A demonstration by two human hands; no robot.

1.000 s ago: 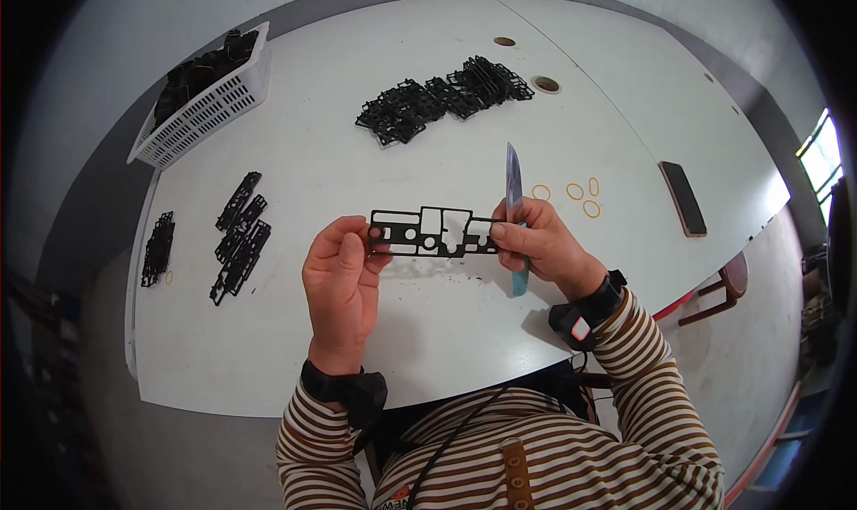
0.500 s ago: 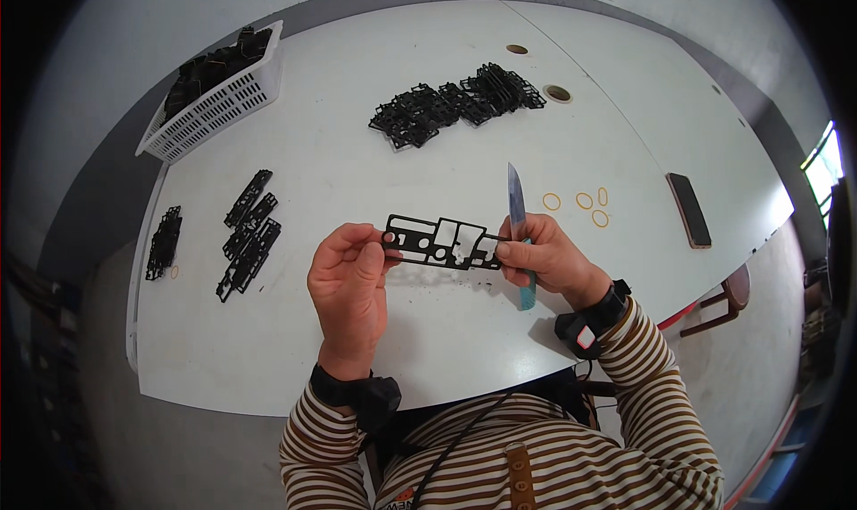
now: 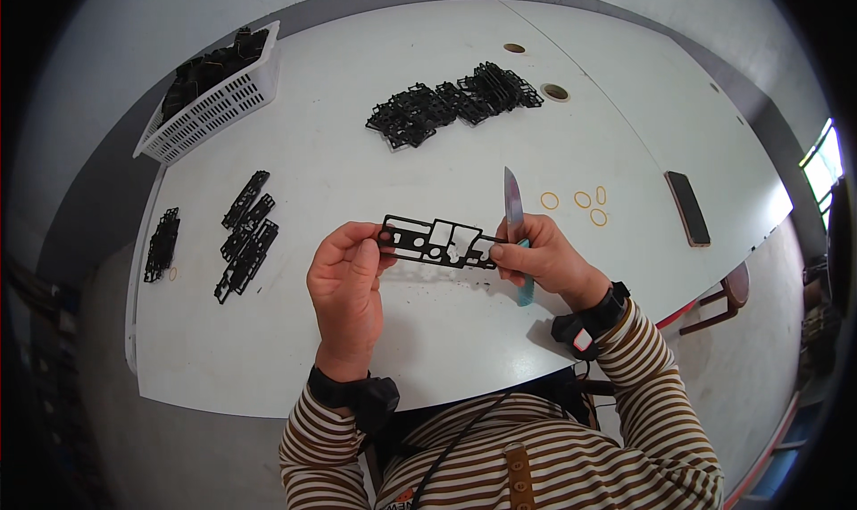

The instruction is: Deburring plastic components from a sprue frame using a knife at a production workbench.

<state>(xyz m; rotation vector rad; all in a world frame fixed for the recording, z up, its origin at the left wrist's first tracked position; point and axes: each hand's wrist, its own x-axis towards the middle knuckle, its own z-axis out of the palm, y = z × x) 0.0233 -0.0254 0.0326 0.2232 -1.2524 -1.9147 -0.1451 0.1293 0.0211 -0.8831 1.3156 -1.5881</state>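
Note:
A flat black plastic frame with cut-out openings is held up over the table between both hands. Its left end is pinched between the thumb and fingers of my left hand. My right hand grips the other end and also a knife. The knife's blade points away from me, and its teal handle shows below the fingers. Part of the frame's right end is hidden behind my right thumb.
More black frames lie in a large heap at the back, a loose group on the left and a small stack farther left. A white basket holds black parts. Yellow rubber bands and a phone lie to the right.
The black frame and the knife have shifted very slightly left, and the frame is tilted a little differently. Both hands keep their hold.

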